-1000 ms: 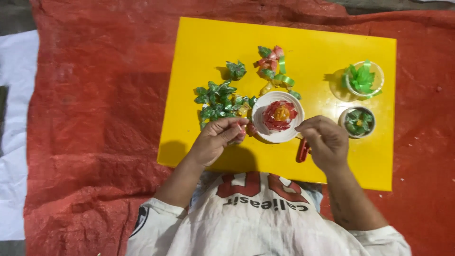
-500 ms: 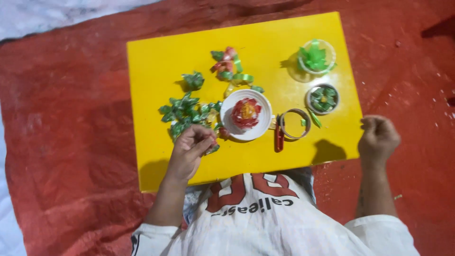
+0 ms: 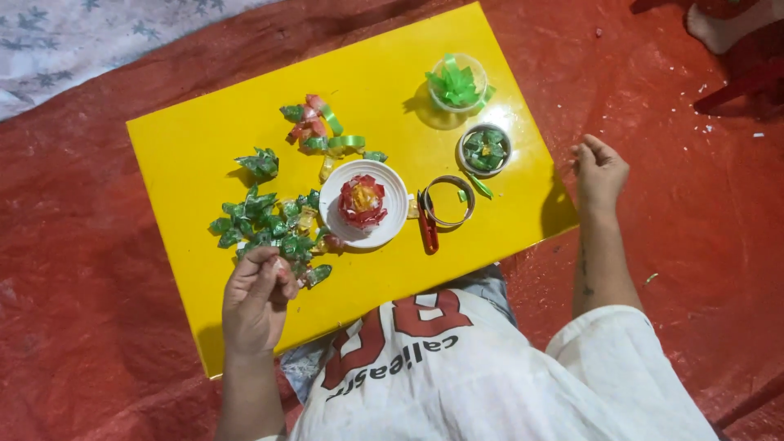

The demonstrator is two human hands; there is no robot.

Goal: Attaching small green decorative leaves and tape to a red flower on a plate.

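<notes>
Left hand point(image 3: 257, 298): fingers are curled at the near edge of the green folded pieces point(image 3: 265, 220) on the yellow table point(image 3: 180, 155); whether a piece is pinched cannot be told.
White dish point(image 3: 363, 204): a red flower is carried, mid-table.
Right hand point(image 3: 600, 171): loosely curled, nothing is held, just beyond the table's right edge.

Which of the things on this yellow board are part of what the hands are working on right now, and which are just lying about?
In hand:
left hand, fingers pinched at the pile of green folded pieces
white dish with the red and yellow flower

Lying about:
right hand, off the board on the red sheet
tape ring
red tool
two small cups of green bits
</notes>
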